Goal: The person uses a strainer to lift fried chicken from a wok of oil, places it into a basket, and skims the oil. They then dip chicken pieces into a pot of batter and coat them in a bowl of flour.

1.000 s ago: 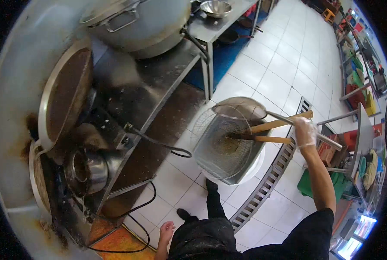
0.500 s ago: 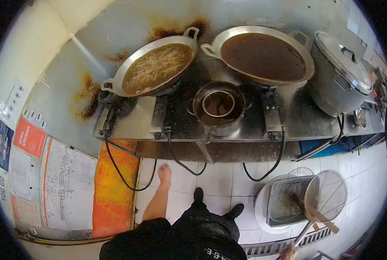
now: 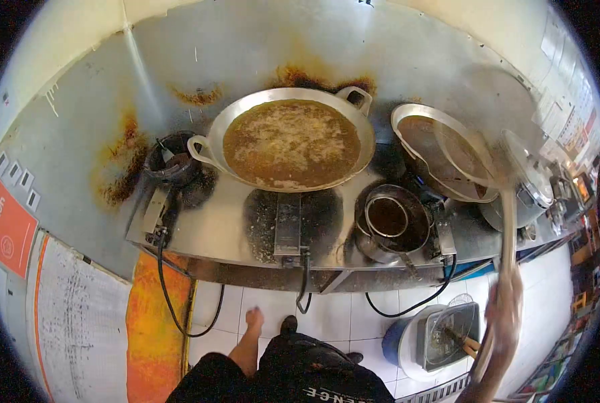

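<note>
Right hand (image 3: 505,305), blurred, clenched around the long handle of a wire skimmer (image 3: 464,151) raised over the right-hand wok (image 3: 407,121), ready for scooping. Left hand (image 3: 254,319) hanging loose and empty by the thigh. Frothing oil wok (image 3: 290,141) centred on the desk (image 3: 199,228).

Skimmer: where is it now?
Head view, right side: the skimmer is blurred in the air over the right wok, its handle running down to the right hand.
</note>
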`<state>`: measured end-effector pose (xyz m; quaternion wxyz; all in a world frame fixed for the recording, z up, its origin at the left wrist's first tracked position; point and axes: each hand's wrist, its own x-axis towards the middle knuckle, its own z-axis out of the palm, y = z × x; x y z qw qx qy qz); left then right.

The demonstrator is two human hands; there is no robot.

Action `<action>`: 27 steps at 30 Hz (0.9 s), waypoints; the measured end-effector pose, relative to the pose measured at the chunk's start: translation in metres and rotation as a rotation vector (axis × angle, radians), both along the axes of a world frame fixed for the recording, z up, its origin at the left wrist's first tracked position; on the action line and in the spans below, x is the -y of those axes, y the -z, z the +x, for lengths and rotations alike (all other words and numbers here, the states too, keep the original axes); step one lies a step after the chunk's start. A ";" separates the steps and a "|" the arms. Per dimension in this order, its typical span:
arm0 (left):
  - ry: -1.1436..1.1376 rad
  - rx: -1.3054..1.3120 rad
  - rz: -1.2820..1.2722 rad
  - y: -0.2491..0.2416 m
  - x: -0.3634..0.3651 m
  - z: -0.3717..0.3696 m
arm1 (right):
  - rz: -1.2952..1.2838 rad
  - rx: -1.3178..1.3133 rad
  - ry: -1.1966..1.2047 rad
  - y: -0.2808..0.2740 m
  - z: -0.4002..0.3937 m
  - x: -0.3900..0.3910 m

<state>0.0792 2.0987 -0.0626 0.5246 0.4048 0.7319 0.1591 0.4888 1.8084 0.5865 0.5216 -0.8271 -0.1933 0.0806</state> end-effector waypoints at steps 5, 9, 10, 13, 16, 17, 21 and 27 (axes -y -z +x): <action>1.420 -0.770 0.189 0.063 0.126 -0.197 | -0.389 0.389 -0.470 -0.017 0.036 -0.210; 1.297 -0.838 0.056 0.042 0.182 -0.272 | -0.981 1.287 -0.584 0.028 0.051 -0.320; 1.083 -0.760 0.061 0.043 0.187 -0.278 | -0.941 1.206 -0.466 0.030 0.037 -0.336; 0.635 -0.552 0.161 0.049 0.208 -0.288 | -1.225 1.130 -0.776 0.018 0.025 -0.358; 0.692 -0.737 0.254 0.055 0.232 -0.277 | -1.570 0.899 -1.166 -0.008 -0.009 -0.374; 0.490 -0.516 0.404 0.056 0.232 -0.267 | -1.306 0.686 -1.140 0.003 0.007 -0.368; 0.459 -0.360 0.240 0.055 0.204 -0.228 | -0.540 -0.612 -0.665 0.011 -0.025 -0.369; 0.466 -0.367 0.201 0.052 0.131 -0.201 | -0.608 -0.382 -0.876 0.014 -0.054 -0.372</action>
